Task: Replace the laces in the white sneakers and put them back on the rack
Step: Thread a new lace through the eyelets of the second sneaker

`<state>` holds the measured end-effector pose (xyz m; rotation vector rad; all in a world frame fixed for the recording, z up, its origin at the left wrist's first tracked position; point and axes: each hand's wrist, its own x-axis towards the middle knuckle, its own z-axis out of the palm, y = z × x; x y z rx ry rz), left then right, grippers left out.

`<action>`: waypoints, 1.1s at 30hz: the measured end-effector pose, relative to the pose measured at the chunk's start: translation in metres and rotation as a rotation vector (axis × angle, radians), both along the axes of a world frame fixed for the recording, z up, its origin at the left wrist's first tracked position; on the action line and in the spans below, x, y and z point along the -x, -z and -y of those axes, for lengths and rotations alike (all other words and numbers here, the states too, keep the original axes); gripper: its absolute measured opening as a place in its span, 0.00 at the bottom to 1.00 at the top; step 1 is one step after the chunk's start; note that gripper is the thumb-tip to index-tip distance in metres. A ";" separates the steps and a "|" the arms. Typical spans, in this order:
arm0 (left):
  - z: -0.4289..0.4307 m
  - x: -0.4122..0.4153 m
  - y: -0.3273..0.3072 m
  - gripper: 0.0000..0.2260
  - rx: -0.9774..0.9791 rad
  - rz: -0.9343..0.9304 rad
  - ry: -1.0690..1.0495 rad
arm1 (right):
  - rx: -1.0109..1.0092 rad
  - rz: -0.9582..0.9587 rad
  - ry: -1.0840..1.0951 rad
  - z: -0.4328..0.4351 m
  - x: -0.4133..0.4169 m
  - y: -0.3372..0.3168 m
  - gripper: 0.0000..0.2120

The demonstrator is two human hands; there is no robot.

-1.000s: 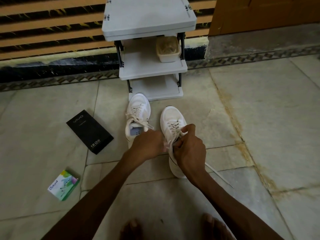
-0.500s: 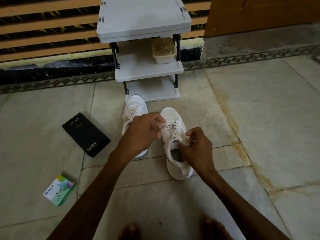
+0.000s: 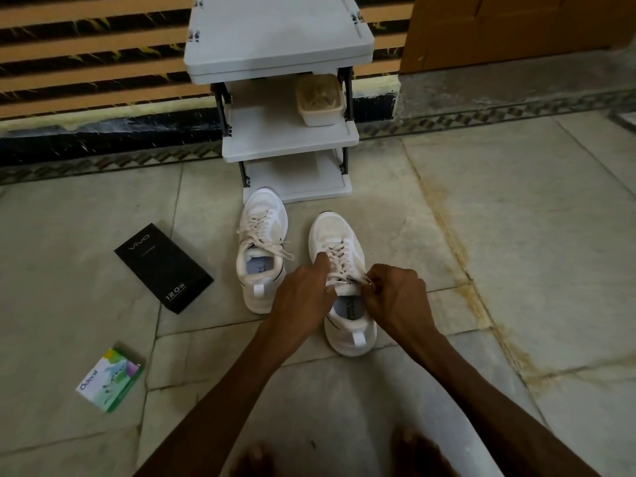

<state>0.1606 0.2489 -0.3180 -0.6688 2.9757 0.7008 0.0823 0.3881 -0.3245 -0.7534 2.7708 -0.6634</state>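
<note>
Two white sneakers stand on the floor in front of the grey rack (image 3: pixel 289 139), toes toward it. The left sneaker (image 3: pixel 262 249) is laced, its lace ends lying loose. The right sneaker (image 3: pixel 339 270) sits under both my hands. My left hand (image 3: pixel 303 297) rests on the sneaker's left side, fingers curled at the laces near the tongue. My right hand (image 3: pixel 395 297) pinches a lace end (image 3: pixel 364 282) at the top eyelets on the right side. Where the left fingertips touch is hidden.
A black box (image 3: pixel 163 266) and a small green and white box (image 3: pixel 110 380) lie on the floor to the left. A beige tub (image 3: pixel 320 101) stands on the rack's middle shelf. My bare feet (image 3: pixel 413 452) show at the bottom edge.
My left hand came down from the neighbouring sneaker onto the right sneaker's laces. My right hand shifted to the top eyelets. The lace end trailing on the floor a second ago is gone from there.
</note>
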 end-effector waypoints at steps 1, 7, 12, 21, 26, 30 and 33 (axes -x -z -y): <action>0.000 0.000 0.001 0.15 0.009 0.002 0.001 | 0.018 0.011 0.022 -0.002 0.001 0.000 0.08; 0.000 0.001 0.004 0.15 -0.003 0.023 -0.002 | 0.078 0.064 0.041 -0.005 0.004 0.003 0.08; 0.018 -0.007 0.001 0.07 -0.308 -0.009 -0.057 | 0.041 0.275 0.012 -0.015 0.019 -0.007 0.12; 0.024 0.002 -0.046 0.07 -0.676 -0.364 -0.083 | 0.453 0.641 0.082 -0.010 0.030 -0.092 0.08; 0.019 0.014 -0.093 0.05 -0.871 -0.564 -0.104 | 0.553 0.696 0.008 -0.007 0.038 -0.141 0.12; 0.019 0.023 -0.129 0.07 -0.921 -0.703 -0.104 | 0.603 0.720 -0.068 -0.005 0.044 -0.168 0.17; 0.019 0.029 -0.153 0.06 -0.925 -0.772 -0.067 | 0.719 0.789 -0.086 -0.005 0.049 -0.187 0.17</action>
